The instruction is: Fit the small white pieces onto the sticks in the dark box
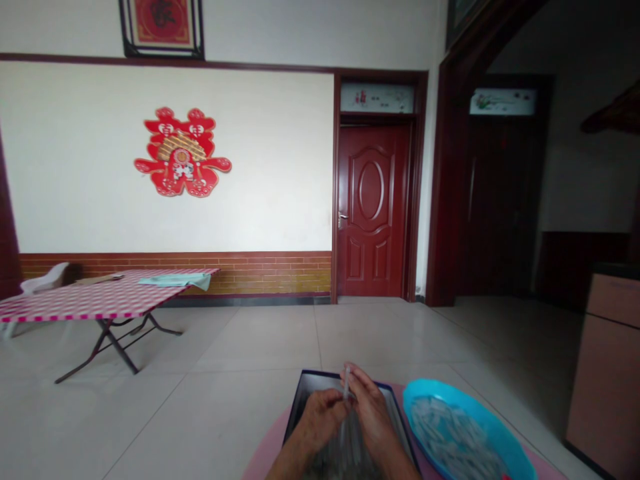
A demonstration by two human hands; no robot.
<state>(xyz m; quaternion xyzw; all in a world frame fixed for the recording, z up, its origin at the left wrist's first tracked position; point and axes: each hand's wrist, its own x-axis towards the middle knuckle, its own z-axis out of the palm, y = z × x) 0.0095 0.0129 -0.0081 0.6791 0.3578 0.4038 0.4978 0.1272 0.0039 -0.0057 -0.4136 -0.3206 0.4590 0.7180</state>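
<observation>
Tube [347, 382]: upright over the box [399, 405], pinched by both hands, seemingly because it's so slim.
Left hand [321, 420]: fingertips pressed round its lower end.
Right hand [371, 408]: fingertips closed on it from the other side.
Box: near the table's [267, 440] far edge, probably containing strays.
Basin [416, 392]: table's right edge, apparently for easy reach.
</observation>
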